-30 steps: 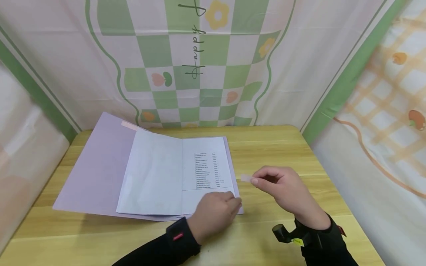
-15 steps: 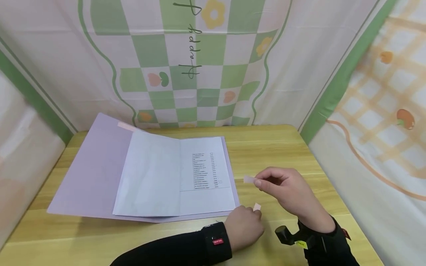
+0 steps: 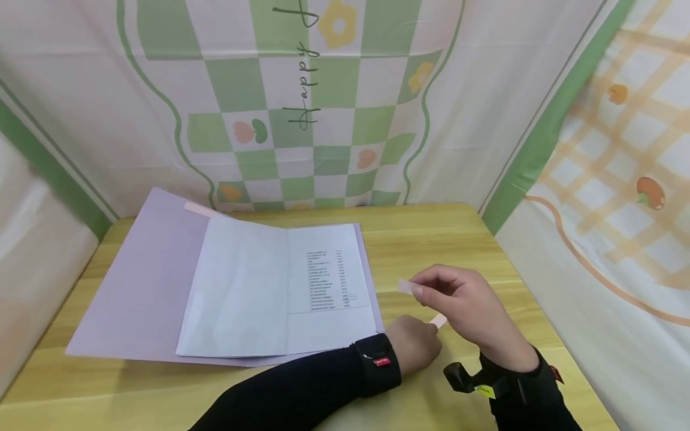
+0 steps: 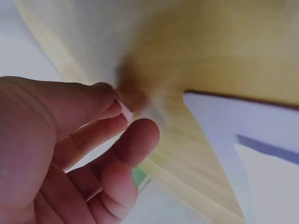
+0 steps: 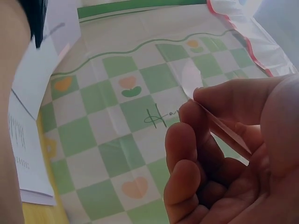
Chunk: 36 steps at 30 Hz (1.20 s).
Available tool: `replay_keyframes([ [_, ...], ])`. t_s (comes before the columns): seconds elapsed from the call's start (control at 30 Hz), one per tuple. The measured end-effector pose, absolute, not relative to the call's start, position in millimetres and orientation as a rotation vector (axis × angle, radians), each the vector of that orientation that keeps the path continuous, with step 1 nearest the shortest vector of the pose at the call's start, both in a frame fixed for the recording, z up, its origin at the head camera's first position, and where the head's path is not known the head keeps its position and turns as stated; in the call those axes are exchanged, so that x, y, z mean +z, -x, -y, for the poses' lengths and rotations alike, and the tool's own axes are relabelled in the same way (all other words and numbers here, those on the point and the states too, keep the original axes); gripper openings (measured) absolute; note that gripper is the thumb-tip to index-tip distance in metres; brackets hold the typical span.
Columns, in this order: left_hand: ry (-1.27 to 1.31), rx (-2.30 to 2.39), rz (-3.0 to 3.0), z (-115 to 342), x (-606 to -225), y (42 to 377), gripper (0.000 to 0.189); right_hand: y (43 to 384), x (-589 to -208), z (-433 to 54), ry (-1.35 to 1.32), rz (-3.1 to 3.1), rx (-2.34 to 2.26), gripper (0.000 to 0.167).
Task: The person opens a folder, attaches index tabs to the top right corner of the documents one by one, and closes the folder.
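Note:
My left hand (image 3: 415, 346) pinches a small pink paper strip (image 3: 439, 321) over the table, just right of the folder's near corner. In the left wrist view that strip (image 4: 125, 111) shows edge-on between thumb and fingers. Up and to its right, my right hand (image 3: 470, 308) holds a pale pink paper slip (image 3: 406, 287) between thumb and index finger. One end of this slip (image 5: 190, 80) sticks out past the fingertips in the right wrist view. A purple folder (image 3: 129, 293) lies open on the left, with white sheets (image 3: 237, 293) spread inside it.
A printed list (image 3: 326, 281) shows on the right-hand page. Another pink strip (image 3: 199, 209) lies along the folder's upper left part. The wooden table (image 3: 420, 233) ends at a checked green and white cloth (image 3: 291, 161) behind, with more cloth at both sides.
My left hand has moved right from the folder's lower right corner, with the pink strip now showing in its fingers. The right hand keeps its slip in nearly the same spot.

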<state>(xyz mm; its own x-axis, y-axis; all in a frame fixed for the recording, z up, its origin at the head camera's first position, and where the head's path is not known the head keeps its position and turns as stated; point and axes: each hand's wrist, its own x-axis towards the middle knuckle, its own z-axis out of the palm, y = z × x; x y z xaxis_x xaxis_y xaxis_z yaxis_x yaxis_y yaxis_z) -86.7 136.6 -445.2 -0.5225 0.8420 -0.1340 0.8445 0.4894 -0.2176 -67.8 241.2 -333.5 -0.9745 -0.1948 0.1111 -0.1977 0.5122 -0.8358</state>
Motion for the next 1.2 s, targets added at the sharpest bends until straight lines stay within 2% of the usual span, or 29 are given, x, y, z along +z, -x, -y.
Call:
replay_keyframes([
  [0.2, -1.385, -0.343, -2.626, -145.1, -444.8, 95.7, 0.020, 71.1, -335.4, -240.8, -0.352, 2.715, 1.519, 0.005],
  [0.37, -1.338, -0.115, -2.612, -134.0, -434.1, 106.8, 0.027, 74.0, -336.2, -242.5, -0.365, 2.702, 1.502, 0.006],
  [0.5, -1.216, 0.236, -2.677, -104.7, -406.4, 127.8, 0.015, 77.7, -336.1, -242.0, -0.353, 2.701, 1.421, 0.009],
  [0.67, -1.064, 0.816, -2.794, -53.8, -365.8, 159.8, 0.013, 86.0, -336.2, -237.4, -0.323, 2.722, 1.246, 0.017],
  [0.77, -0.947, 1.296, -2.699, -29.4, -352.4, 170.5, 0.011, 94.4, -337.6, -233.8, -0.322, 2.713, 1.125, 0.021],
  [0.87, -0.870, 1.543, -2.546, -14.2, -345.6, 174.0, 0.010, 104.0, -338.4, -229.7, -0.332, 2.710, 1.060, 0.022],
  [1.2, -0.767, 1.547, -2.424, -2.2, -344.0, 181.1, 0.011, 127.4, -330.2, -212.3, -0.512, 2.725, 0.993, 0.009],
])
